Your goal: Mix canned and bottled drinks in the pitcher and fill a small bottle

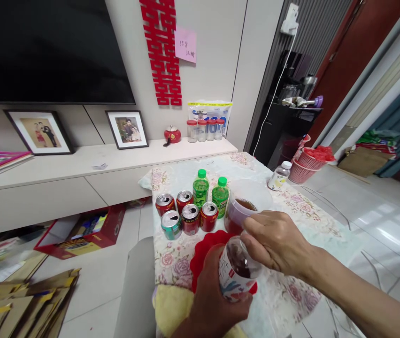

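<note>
A clear plastic bottle [237,277] with dark liquid and a white, colourful label stands tilted in my left hand [212,300], whose fingers wrap round its body. My right hand [279,241] is closed round the bottle's top end; its fingers hide the cap or mouth. Beneath the bottle lies a red scalloped tray [198,263]. Just beyond my right hand sits a translucent tub [233,220] of brown liquid. Left of it are two green-capped bottles [200,187] and several opened drink cans [190,218].
A floral cloth [175,263] covers the table. A yellow cloth [172,305] lies at its near edge, and a white-capped bottle [279,176] stands at the right. Behind are a white cabinet [129,162] with framed photos and red-lidded jars [202,131]. Flattened cardboard [27,305] lies on the floor.
</note>
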Tool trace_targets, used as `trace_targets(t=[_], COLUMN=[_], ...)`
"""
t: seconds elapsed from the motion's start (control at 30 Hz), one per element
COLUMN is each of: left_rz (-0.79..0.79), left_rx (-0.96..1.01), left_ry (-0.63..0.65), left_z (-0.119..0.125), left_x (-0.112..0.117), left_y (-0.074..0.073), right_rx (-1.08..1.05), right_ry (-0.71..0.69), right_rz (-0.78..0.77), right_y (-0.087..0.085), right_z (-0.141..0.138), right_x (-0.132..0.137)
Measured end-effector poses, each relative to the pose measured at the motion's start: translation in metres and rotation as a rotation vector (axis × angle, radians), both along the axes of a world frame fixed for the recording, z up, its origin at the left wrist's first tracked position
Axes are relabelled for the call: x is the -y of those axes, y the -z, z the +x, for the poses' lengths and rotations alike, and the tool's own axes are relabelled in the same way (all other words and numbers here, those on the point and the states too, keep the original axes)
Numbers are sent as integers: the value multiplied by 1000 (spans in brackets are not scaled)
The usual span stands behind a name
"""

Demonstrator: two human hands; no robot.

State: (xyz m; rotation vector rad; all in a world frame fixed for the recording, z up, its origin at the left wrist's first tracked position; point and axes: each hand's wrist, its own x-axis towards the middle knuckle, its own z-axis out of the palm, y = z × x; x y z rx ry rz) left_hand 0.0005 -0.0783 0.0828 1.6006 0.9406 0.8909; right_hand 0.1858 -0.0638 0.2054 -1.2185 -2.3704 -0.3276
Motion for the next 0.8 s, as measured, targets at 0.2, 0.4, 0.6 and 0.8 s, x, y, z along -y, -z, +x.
trace_targets(t=[0.2, 0.4, 0.6, 0.8], left_rz=[-53, 1, 26, 46], left_rx=[10, -38, -58, -92], left_ry=[-12, -30, -81, -59], left_z=[-5, -9, -8, -10], left_x=[-4, -9, -9, -11], left_y=[5, 13, 13, 18], right_rx=[-74, -171, -222, -120], right_ry=[-90, -174, -134, -9], right_rz=[-380, -694, -697, -605], right_y=[-24, -53, -45, -44], right_z=[6, 14, 15, 9], right_x=[3, 6, 1, 11])
